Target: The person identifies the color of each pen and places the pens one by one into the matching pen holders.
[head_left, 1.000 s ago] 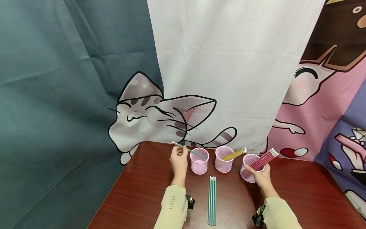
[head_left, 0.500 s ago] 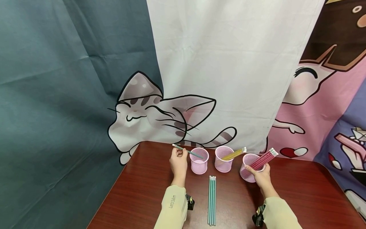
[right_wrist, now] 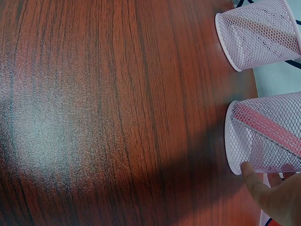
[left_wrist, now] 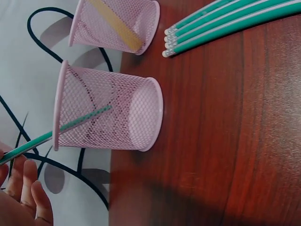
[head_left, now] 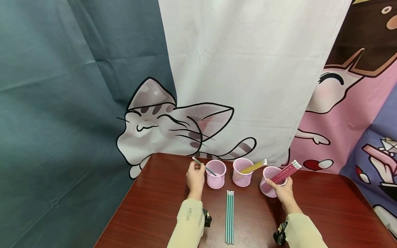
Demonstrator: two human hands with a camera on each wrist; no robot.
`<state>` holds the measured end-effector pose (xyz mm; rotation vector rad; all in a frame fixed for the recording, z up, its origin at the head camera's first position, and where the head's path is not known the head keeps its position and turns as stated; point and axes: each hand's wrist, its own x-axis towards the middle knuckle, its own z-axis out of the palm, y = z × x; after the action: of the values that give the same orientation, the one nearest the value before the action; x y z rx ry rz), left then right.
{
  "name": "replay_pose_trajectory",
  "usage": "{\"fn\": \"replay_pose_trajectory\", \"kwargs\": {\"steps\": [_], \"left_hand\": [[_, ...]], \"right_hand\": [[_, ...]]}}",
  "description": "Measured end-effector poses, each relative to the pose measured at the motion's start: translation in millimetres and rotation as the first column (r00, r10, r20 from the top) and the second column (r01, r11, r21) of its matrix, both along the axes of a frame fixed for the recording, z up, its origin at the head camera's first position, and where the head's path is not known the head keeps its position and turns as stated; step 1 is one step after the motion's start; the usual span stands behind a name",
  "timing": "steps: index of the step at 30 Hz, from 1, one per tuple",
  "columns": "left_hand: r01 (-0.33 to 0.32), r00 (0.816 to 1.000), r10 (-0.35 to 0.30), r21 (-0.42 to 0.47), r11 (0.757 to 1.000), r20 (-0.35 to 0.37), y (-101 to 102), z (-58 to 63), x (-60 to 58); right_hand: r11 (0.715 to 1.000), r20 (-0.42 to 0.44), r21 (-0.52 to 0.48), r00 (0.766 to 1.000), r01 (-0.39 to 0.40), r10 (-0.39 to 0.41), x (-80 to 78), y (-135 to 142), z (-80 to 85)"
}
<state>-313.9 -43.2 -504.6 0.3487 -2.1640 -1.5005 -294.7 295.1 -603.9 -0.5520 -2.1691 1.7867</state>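
My left hand (head_left: 196, 177) pinches a green pencil (left_wrist: 33, 142) near its white eraser end. Its lower part slants down inside the left pink mesh pencil cup (head_left: 216, 181), which holds no other pencil. My right hand (head_left: 286, 193) grips the right pencil cup (head_left: 267, 189) from its right side, the thumb by the rim. Several red pencils (head_left: 284, 173) lean out of that cup, erasers up. In the right wrist view a fingertip (right_wrist: 246, 167) touches the mesh close to the base. A row of several green pencils (head_left: 230, 217) lies on the table between the arms.
Between the other two stands the middle pencil cup (head_left: 243, 179), with several yellow pencils (head_left: 254, 167) leaning right. All three cups are near the far edge of the brown wooden table (head_left: 149, 206). Behind it hangs a printed cat curtain (head_left: 217, 69).
My left hand has shifted slightly right and nearer the left cup, and the pencil's eraser end has moved right with its tip lower in the cup. My right hand stays put.
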Motion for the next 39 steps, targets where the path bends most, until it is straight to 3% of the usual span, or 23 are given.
{"fn": "replay_pose_trajectory", "kwargs": {"steps": [13,27,34,39], "left_hand": [[0.034,0.996,-0.030,-0.055,0.998,0.083,1.1,-14.0,0.6],[0.063,0.996,-0.061,-0.020,0.998,0.071,0.5,-16.6,1.3],[0.069,0.994,-0.065,-0.039,0.997,0.089,-1.7,-20.7,2.9],[0.129,0.975,-0.118,-0.045,0.991,0.191,-2.2,-29.2,6.1]], "right_hand": [[1.000,-0.035,0.007,0.999,0.002,-0.001,-2.4,2.4,-4.4],[1.000,0.009,0.009,1.000,-0.002,0.002,-3.0,3.2,-5.9],[1.000,0.008,0.019,1.000,-0.022,0.022,5.9,-2.9,9.0],[1.000,0.006,0.005,1.000,-0.022,0.022,15.5,-12.1,25.6]]}}
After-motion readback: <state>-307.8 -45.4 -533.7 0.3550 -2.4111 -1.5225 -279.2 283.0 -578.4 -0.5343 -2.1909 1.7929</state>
